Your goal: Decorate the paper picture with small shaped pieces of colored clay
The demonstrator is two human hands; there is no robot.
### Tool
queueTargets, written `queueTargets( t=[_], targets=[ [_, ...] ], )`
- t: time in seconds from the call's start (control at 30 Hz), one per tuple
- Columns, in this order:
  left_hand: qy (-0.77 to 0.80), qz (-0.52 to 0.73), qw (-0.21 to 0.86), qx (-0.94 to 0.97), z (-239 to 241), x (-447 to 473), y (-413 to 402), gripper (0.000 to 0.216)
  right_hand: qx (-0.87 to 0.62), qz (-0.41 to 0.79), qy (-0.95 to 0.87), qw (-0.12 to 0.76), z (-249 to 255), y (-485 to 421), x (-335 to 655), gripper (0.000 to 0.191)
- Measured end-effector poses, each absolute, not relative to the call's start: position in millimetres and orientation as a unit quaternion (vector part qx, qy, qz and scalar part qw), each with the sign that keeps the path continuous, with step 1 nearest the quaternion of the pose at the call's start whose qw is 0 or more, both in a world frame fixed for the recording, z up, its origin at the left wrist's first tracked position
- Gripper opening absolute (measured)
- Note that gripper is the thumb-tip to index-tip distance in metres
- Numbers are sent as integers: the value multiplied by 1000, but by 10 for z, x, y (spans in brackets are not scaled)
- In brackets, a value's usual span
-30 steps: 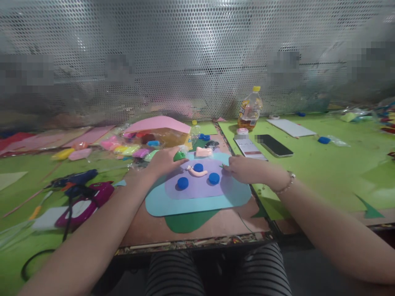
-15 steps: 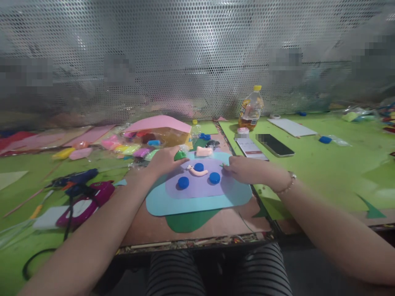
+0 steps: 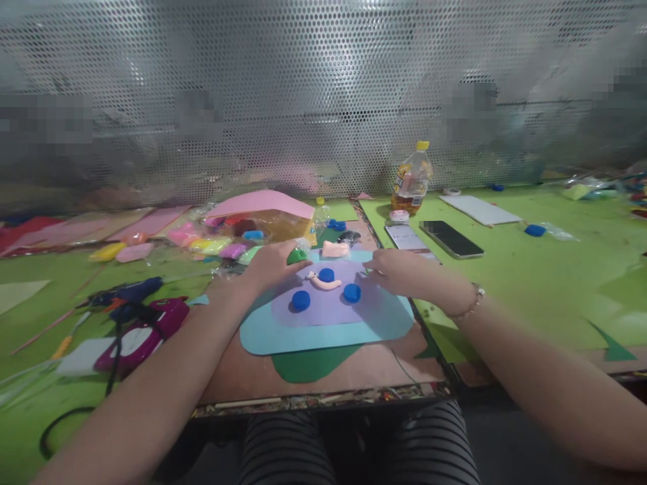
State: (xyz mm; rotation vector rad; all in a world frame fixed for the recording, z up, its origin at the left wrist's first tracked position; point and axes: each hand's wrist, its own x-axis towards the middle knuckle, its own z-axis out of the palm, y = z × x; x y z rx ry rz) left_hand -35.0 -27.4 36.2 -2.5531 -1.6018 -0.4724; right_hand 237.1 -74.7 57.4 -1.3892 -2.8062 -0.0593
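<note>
My left hand is closed round a lump of green clay at the far left edge of a lilac sheet. That sheet lies on a light blue sheet, with a dark green sheet under both. On the lilac sheet are three blue clay discs and a peach clay snail. My right hand rests at the sheet's far right edge, fingers pinched together on something too small to name. A peach clay block lies just beyond.
Packets of coloured clay and a pink sheet lie behind my left hand. A blue glue gun and a magenta object are at left. Two phones, an oil bottle and white paper sit at right.
My right hand has shifted a little farther away along the sheet's edge. My left hand and the clay pieces have stayed in place.
</note>
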Motion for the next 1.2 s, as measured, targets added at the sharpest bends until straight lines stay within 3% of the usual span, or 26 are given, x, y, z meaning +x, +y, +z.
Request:
queueTargets(
  t=[0.13,0.2,0.47,0.7,0.9,1.07,1.2],
  targets=[
    [-490,-150,58,-857,390,-234,-387,45,-395,27,-893,213,578,-758,2242,25],
    [-464,-154,66,-870,402,-156,-466,43,-359,47,-891,276,553,-765,2185,26],
    [-382,-218,39,-897,404,-11,-628,45,-217,113,-901,358,409,-679,2144,24],
    [-364,-204,39,-908,400,5,-653,39,-197,141,-900,361,400,-672,2138,21],
    [-365,-221,40,-903,385,24,-687,38,-200,186,-920,281,487,-802,2113,32],
    [-340,-194,89,-916,367,48,-703,37,-203,170,-937,229,513,-863,2086,29],
    [-346,-221,73,-909,397,17,-663,37,-197,163,-925,279,539,-846,2107,28]
  ],
)
